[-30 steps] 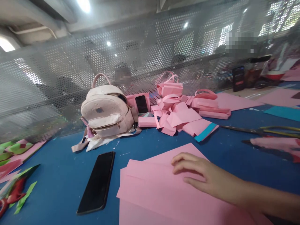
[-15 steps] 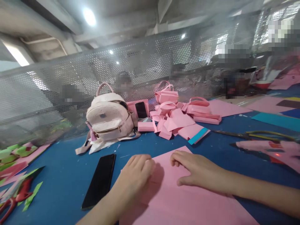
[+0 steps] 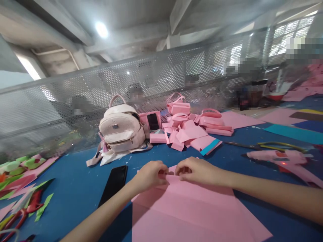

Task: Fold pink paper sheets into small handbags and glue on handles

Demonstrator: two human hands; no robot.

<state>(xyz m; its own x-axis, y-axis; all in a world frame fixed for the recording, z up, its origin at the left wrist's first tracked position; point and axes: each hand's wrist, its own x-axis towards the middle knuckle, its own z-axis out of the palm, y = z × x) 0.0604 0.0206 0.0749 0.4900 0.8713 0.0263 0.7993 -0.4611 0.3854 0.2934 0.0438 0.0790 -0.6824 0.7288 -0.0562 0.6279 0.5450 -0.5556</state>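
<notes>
A large pink paper sheet (image 3: 191, 215) lies in front of me, with faint creases running across it. My left hand (image 3: 152, 173) pinches its far edge, fingers curled and thumb below. Close beside it, my right hand (image 3: 199, 171) grips the same edge with bent fingers. The edge between the hands is lifted a little, and another pink layer shows behind it. Left of my left hand lies a black phone (image 3: 114, 185), partly covered by my forearm.
Behind the sheet stand a white backpack (image 3: 121, 129) and a pile of pink paper pieces (image 3: 186, 132). To the right rest a pink glue gun (image 3: 277, 156) and scissors with yellow handles (image 3: 282, 146). Red-handled scissors (image 3: 22, 211) lie at left. A perforated metal screen (image 3: 161, 74) borders the blue table.
Both hands have come together at the sheet's far edge and closed on it. That edge has risen slightly. My right hand was open above the sheet before.
</notes>
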